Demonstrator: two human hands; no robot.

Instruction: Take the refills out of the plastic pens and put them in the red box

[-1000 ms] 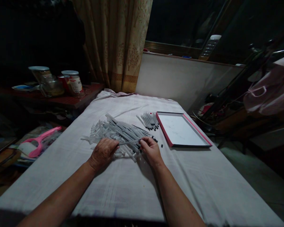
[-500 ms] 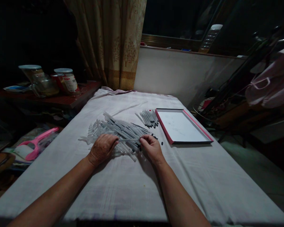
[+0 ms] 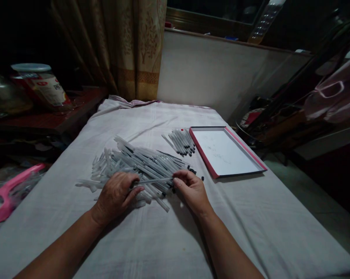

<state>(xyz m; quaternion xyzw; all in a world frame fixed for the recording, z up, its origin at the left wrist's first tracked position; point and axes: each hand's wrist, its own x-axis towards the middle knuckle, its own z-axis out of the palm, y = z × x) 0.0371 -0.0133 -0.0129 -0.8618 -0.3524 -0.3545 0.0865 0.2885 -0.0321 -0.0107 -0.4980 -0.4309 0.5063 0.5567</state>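
Observation:
A translucent pen (image 3: 156, 180) is stretched level between my two hands, above a loose pile of pen parts. My right hand (image 3: 191, 190) pinches its right end between thumb and forefinger. The pen's left end runs between the thumb and fingers of my left hand (image 3: 115, 197), which are curled around it; the very tip is hidden there. Beneath and behind lies the pile of clear pen barrels (image 3: 146, 161), with thin dark refills among them and paler caps (image 3: 101, 164) on the left. Small black plugs (image 3: 191, 169) lie just beyond my right hand.
A neat row of pens (image 3: 181, 141) lies beside a shallow white box lid (image 3: 202, 153) with red and black sides. White cloth (image 3: 157, 248) covers the table. Left are a jar (image 3: 47, 87) on a dark red cabinet and a pink plastic item (image 3: 14, 190).
The view has tipped down and closer. My left thumb has spread away from the forefinger, while my right hand keeps its pinch on the pen.

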